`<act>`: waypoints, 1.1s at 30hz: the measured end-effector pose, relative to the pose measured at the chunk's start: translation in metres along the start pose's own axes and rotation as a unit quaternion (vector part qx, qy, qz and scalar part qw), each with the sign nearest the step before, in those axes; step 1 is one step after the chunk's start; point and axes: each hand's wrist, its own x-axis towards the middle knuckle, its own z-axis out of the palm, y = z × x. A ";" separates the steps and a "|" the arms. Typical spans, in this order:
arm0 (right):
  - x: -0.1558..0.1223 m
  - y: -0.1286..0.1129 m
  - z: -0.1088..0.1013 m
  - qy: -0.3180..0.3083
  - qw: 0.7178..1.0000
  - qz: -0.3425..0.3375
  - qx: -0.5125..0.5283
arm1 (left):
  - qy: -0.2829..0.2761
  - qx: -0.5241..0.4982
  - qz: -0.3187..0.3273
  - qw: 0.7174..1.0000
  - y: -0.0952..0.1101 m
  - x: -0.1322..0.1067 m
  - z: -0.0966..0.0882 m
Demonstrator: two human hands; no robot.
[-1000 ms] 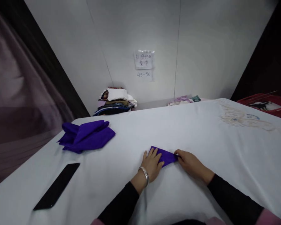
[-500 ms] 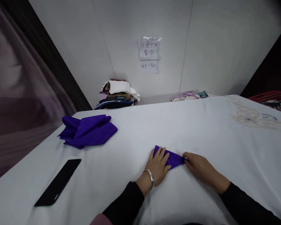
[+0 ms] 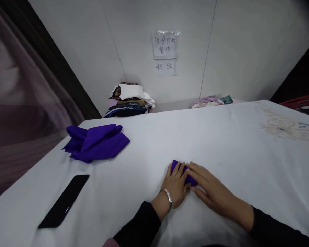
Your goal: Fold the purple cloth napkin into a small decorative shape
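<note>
A small folded purple napkin [image 3: 191, 180] lies on the white-covered table, mostly hidden under both hands. My left hand [image 3: 175, 188], with a silver bangle at the wrist, rests flat on its left part, fingers spread. From the right, my right hand [image 3: 211, 188] lies over the napkin's right end with its fingers stretched out, their tips close to the left hand's. The napkin's right-hand point is no longer visible as a separate tip.
A loosely bunched purple cloth [image 3: 100, 142] lies at the table's left. In front of it is a long black flat object [image 3: 64, 200]. Behind the table stand a pile of folded clothes [image 3: 130, 99] and a lower cloth heap [image 3: 211, 101]. A handwritten sign [image 3: 165, 46] hangs on the wall.
The napkin's right tip has been folded over to the left, making it shorter. My right hand has gone from pinching that tip to lying flat on the napkin. My left hand stays on it.
</note>
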 end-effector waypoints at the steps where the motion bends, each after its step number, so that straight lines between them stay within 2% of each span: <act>1: 0.006 -0.006 0.003 -0.029 0.999 -0.016 0.012 | -0.001 -0.004 0.006 1.000 0.000 0.000 -0.001; 4: 0.020 -0.009 0.019 -0.092 0.995 -0.011 0.023 | -0.004 -0.019 0.020 1.000 0.001 0.000 -0.003; 7: 0.020 0.005 0.036 -0.123 0.992 0.025 0.019 | -0.011 -0.031 0.015 0.999 -0.001 0.000 -0.001; 10: 0.011 0.020 0.044 -0.139 0.990 0.032 -0.004 | -0.013 -0.028 0.008 0.999 -0.001 -0.001 0.003; 17: -0.010 0.033 0.041 -0.136 0.986 0.053 -0.082 | 0.003 -0.013 -0.004 1.000 0.002 0.000 -0.001; 26: -0.010 0.034 0.043 -0.118 0.987 0.038 -0.098 | -0.005 -0.041 -0.016 0.999 0.001 -0.001 -0.008; 33: -0.011 0.035 0.042 -0.126 0.987 0.044 -0.093 | -0.014 -0.054 -0.084 0.995 -0.004 -0.005 -0.005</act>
